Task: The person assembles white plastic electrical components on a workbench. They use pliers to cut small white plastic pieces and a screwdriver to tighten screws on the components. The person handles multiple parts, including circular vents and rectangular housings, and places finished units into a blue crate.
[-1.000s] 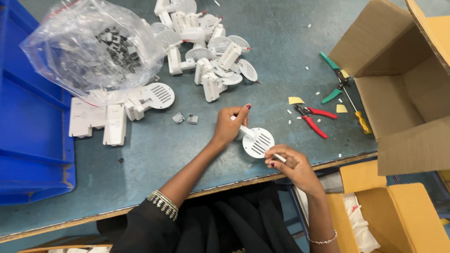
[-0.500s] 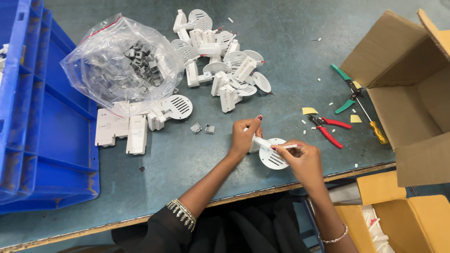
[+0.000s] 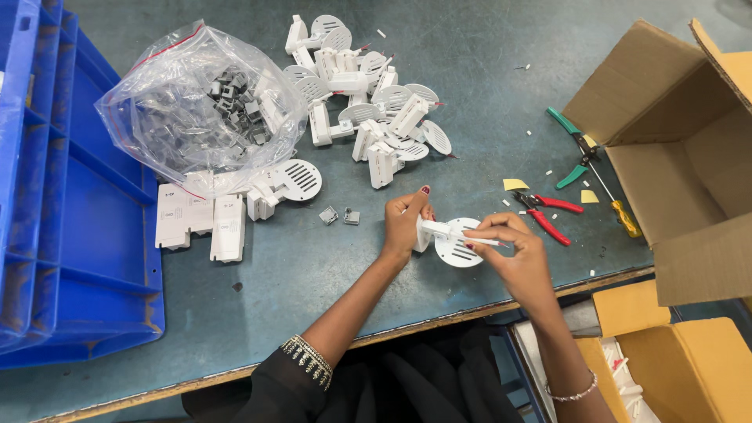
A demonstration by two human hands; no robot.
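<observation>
Counted around the clear plastic bag (image 3: 200,110) of small grey metal clips: one blue crate (image 3: 86,235) to its left, two flat white plates (image 3: 200,223) just below it, two loose grey clips (image 3: 339,215) to its lower right, and a heap of white slotted-disc parts (image 3: 368,102) to its right, too tangled to count. Farther right lie one red-handled pliers (image 3: 548,215), one green-handled cutter (image 3: 572,149), one yellow-handled screwdriver (image 3: 615,200) and two cardboard boxes (image 3: 681,157).

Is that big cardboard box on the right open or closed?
Open: the cardboard box lies tipped on its side, flaps spread, bare inside facing the table.
</observation>
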